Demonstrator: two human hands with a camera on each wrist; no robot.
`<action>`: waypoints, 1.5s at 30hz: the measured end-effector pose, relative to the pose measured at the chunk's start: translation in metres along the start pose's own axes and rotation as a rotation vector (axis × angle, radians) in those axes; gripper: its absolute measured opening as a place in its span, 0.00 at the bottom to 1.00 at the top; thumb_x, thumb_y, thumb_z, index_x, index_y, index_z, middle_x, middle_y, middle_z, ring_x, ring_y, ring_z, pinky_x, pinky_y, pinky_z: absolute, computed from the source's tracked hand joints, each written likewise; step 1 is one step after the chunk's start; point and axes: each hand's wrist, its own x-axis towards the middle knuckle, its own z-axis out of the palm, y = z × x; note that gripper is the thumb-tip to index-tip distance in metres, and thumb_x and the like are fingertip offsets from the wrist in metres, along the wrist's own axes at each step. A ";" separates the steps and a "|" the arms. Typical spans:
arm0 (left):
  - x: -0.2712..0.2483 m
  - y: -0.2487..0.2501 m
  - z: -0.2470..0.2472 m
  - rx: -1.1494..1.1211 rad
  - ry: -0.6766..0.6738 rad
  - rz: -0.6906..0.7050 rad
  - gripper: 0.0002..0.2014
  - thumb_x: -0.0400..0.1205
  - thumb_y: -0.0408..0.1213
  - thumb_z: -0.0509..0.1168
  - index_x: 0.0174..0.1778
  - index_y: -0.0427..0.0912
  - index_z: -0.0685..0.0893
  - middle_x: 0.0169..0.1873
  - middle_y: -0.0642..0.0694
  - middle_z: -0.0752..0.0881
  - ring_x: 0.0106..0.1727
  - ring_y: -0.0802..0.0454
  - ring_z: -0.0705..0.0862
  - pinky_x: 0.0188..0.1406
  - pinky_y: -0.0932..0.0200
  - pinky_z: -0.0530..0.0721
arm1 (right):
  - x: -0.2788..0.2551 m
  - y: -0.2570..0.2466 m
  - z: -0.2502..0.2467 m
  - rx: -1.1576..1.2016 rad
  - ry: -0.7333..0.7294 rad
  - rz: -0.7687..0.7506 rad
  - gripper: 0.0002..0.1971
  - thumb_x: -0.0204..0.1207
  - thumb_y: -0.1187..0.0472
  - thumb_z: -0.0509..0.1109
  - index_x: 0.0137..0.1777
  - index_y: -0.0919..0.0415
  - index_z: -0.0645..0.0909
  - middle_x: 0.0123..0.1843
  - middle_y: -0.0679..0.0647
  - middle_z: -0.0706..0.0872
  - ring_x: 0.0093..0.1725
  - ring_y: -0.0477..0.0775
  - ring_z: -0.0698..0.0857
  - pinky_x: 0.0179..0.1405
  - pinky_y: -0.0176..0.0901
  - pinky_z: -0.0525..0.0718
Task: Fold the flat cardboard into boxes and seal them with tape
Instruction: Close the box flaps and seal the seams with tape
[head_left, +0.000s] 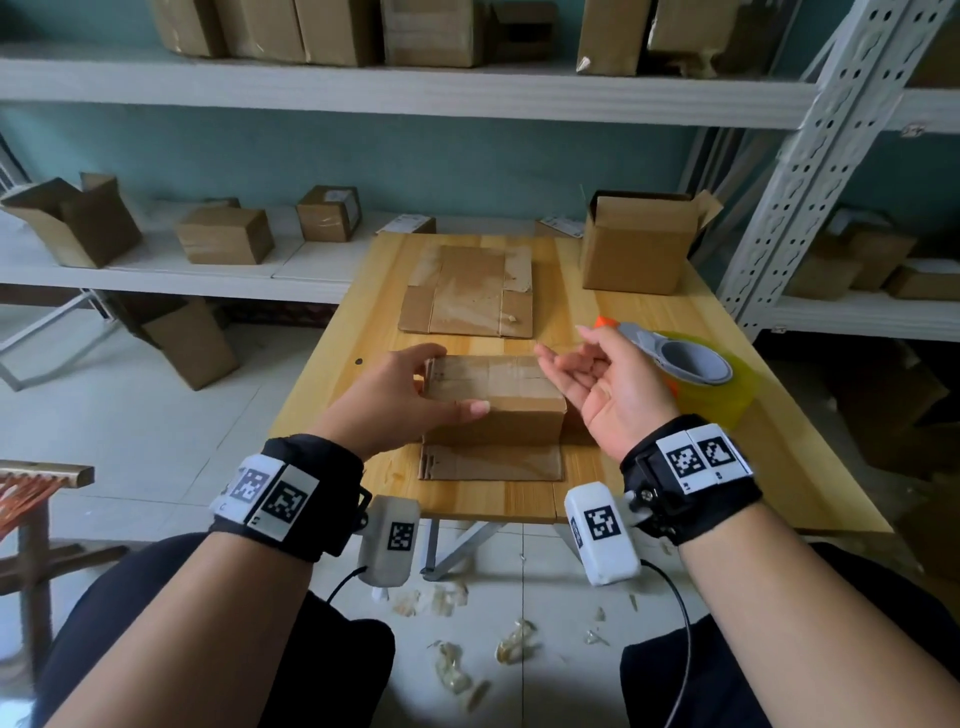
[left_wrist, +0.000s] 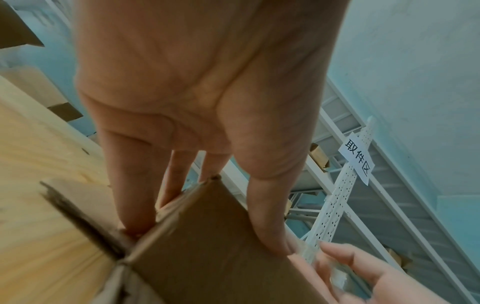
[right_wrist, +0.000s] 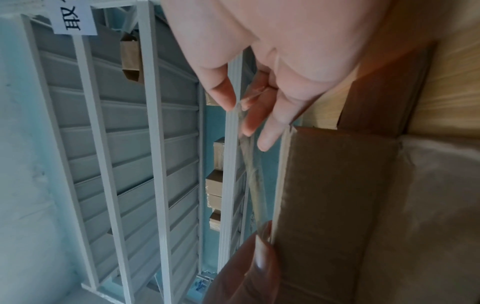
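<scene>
- The folded box (head_left: 493, 400) sits at the near middle of your desk (head_left: 639, 322), resting on a flat sheet of cardboard (head_left: 491, 462) whose near edge sticks out toward you.
- Your left hand (head_left: 395, 400) grips the box at its left end: the thumb lies along the near top edge, and the fingers (left_wrist: 135, 205) curl over the far left corner, clamped on the cardboard.
- Your right hand (head_left: 608, 379) hovers palm-up just above the box's right end, its fingers loosely bent and a little apart.
- In the right wrist view a clear strip of tape (right_wrist: 253, 170) runs from those fingers (right_wrist: 270, 127) down toward your left thumb at the box edge; the strip touches the fingertips, but whether they pinch it cannot be told.
- The tape dispenser (head_left: 691, 364), grey with an orange tip and a yellowish roll, lies on the desk just right of your right hand.
- A second piece of flat cardboard (head_left: 467, 291) lies farther back on the desk, apart from the box.
- An open box (head_left: 636, 244) stands upright at the far right corner of the desk.
- Grey shelves (head_left: 363, 88) behind and beside the desk carry more cardboard boxes.
- Scraps of used tape (head_left: 457, 670) lie on the floor between your knees.
</scene>
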 end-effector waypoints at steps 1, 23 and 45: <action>0.000 0.000 -0.001 0.015 -0.003 -0.001 0.50 0.68 0.67 0.82 0.86 0.57 0.73 0.67 0.54 0.80 0.58 0.56 0.82 0.39 0.69 0.79 | 0.000 0.000 0.000 -0.042 0.012 -0.013 0.10 0.85 0.67 0.72 0.43 0.63 0.77 0.35 0.59 0.82 0.62 0.68 0.92 0.61 0.57 0.93; 0.000 0.001 -0.003 -0.044 0.005 -0.002 0.51 0.65 0.64 0.85 0.84 0.54 0.76 0.67 0.53 0.81 0.63 0.51 0.82 0.55 0.59 0.80 | 0.013 -0.005 -0.019 -0.747 0.139 -0.290 0.10 0.83 0.63 0.78 0.44 0.67 0.83 0.28 0.53 0.86 0.40 0.57 0.94 0.47 0.53 0.95; 0.003 -0.004 -0.003 -0.071 0.010 -0.016 0.55 0.59 0.68 0.84 0.84 0.56 0.76 0.66 0.54 0.81 0.64 0.50 0.82 0.58 0.56 0.84 | 0.020 0.006 -0.023 -0.832 0.219 -0.243 0.13 0.82 0.55 0.76 0.37 0.58 0.84 0.31 0.51 0.87 0.50 0.65 0.92 0.54 0.70 0.93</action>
